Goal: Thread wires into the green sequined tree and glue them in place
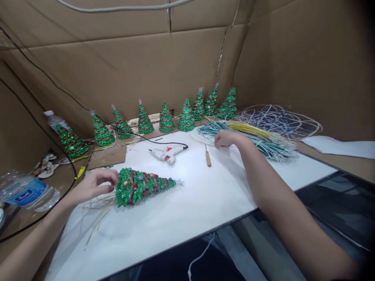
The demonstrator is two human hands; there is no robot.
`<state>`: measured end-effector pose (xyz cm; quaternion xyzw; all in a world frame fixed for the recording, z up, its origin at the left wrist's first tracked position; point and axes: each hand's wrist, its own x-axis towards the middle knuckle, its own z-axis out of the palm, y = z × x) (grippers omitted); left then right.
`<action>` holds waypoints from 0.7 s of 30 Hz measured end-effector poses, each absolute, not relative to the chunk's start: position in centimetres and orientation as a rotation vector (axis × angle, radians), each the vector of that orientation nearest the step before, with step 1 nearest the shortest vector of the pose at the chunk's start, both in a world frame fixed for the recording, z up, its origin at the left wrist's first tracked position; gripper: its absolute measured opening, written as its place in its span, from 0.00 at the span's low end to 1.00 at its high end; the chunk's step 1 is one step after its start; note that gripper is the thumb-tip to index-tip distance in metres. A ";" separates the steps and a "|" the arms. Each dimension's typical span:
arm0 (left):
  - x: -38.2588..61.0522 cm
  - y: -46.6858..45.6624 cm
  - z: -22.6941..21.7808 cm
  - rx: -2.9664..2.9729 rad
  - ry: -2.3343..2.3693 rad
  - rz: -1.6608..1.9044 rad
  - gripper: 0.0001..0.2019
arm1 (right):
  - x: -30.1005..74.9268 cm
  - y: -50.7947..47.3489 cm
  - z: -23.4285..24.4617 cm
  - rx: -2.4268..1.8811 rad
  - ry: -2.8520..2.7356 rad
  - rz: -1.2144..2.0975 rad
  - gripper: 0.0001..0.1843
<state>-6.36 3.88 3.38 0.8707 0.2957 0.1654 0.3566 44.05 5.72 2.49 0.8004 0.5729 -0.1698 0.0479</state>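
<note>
A small green tinsel Christmas tree (143, 186) lies on its side on the white board, its silver star tip pointing right. Thin pale wires (101, 210) trail from its base. My left hand (98, 182) is curled at that base, with thumb and fingertips against the rim. Farther right, my right hand (225, 139) has its fingers pinched together at the near edge of a bundle of green wires (263, 146). Whatever is in that pinch is hidden. An awl with a wooden handle (208, 159) lies just left of it.
A white glue gun (167, 154) with a black cord lies mid-board. Several finished-looking trees (186, 116) stand along the back. Yellow wires (252, 130) and a tangled coil of white wire (281, 119) are at right. A water bottle (29, 191) lies at left, by cardboard (108, 157).
</note>
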 end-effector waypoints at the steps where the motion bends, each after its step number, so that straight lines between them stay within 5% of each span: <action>1: -6.6 3.9 3.4 2.210 0.722 0.438 0.10 | 44.1 5.8 2.5 2.462 1.779 -0.470 0.09; 4: -6.8 3.8 3.5 2.196 0.649 0.394 0.11 | 44.2 5.9 2.5 2.512 1.873 -0.367 0.03; 12: -5.5 3.1 3.7 2.345 0.688 0.197 0.12 | 44.5 6.2 2.3 2.601 1.958 -0.251 0.08; 21: -5.8 3.7 2.8 2.185 0.858 0.357 0.15 | 44.2 5.9 2.7 2.725 2.018 -0.102 0.14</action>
